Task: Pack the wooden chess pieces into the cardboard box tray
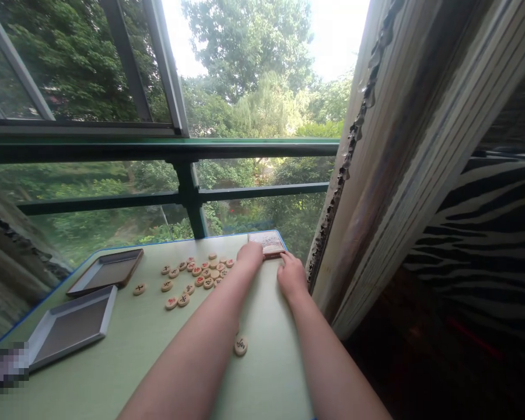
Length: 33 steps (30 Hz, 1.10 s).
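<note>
Both of my arms reach forward over a pale green table (126,361). My left hand (250,254) rests on the near left edge of a flat folded board or booklet (269,241) at the table's far right corner, fingers curled down on it. My right hand (291,273) lies just beside the booklet's near right corner, fingers stretched toward it and touching its edge. Left of my hands, several round wooden game pieces (200,273) with red and black characters lie scattered. One lone piece (240,345) sits near my left forearm.
Two shallow box halves lie at the left: a brown tray (107,272) and a grey-white lid (70,326). A green window rail (157,149) and glass stand behind the table. A striped curtain (398,175) and zebra-patterned fabric (485,233) hang at the right.
</note>
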Each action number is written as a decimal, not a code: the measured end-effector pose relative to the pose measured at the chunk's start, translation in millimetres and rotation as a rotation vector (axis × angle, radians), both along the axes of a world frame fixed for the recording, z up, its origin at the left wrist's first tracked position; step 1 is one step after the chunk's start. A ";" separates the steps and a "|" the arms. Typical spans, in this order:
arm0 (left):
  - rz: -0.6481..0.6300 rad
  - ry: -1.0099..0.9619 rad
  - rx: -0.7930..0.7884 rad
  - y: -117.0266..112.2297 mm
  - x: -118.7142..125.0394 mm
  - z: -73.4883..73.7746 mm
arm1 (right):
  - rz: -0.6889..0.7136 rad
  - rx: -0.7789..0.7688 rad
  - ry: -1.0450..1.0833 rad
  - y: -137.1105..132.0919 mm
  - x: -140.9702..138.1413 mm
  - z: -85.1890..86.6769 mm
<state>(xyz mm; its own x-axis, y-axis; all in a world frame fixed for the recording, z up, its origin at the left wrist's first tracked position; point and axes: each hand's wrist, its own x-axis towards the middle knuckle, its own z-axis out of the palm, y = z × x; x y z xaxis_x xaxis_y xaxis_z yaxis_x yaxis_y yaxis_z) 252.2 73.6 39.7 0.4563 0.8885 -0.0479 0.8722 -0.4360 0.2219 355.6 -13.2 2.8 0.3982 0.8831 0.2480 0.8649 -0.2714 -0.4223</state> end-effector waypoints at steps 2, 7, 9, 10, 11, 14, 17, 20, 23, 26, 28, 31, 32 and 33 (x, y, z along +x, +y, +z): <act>0.003 0.002 -0.006 7.5 4.0 -0.9 | -0.003 0.005 0.020 0.9 0.3 -1.5; -0.009 -0.014 -0.001 14.8 4.5 -4.2 | 0.009 0.036 0.022 2.6 1.6 -5.0; -0.023 -0.033 0.008 13.9 3.0 -6.1 | 0.010 0.048 0.011 3.3 2.0 -6.2; -0.031 -0.043 0.010 12.8 2.4 -6.9 | 0.009 0.048 0.005 3.7 2.1 -6.7; -0.039 -0.054 0.008 11.4 1.9 -7.6 | 0.008 0.043 -0.003 4.1 2.3 -6.9; -0.057 -0.107 0.001 5.2 -0.8 -8.0 | 0.005 0.007 -0.034 5.0 3.6 -5.7; -0.022 -0.329 0.027 -5.9 -12.2 -3.4 | 0.021 -0.017 -0.051 3.9 3.6 -0.3; -0.077 -0.544 -0.026 -28.0 -41.4 7.4 | 0.038 -0.057 -0.059 -1.8 -3.3 8.8; -0.143 -0.618 -0.050 -64.1 -87.9 20.1 | 0.052 -0.171 -0.101 -13.3 -18.0 17.0; -0.112 -0.603 0.094 -103.8 -142.8 25.6 | 0.149 -0.264 -0.227 -25.7 -31.2 20.4; -0.051 -0.568 0.190 -125.1 -179.6 22.3 | 0.179 -0.276 -0.271 -30.8 -36.6 21.6; 0.045 -0.494 0.294 -144.9 -229.9 10.3 | 0.202 -0.340 -0.211 -35.1 -49.3 26.4; 0.084 -0.472 0.318 -148.3 -244.4 6.0 | 0.237 -0.341 -0.195 -37.0 -57.9 29.1; 0.122 -0.448 0.343 -150.2 -257.5 2.1 | 0.288 -0.305 -0.189 -39.7 -69.2 32.0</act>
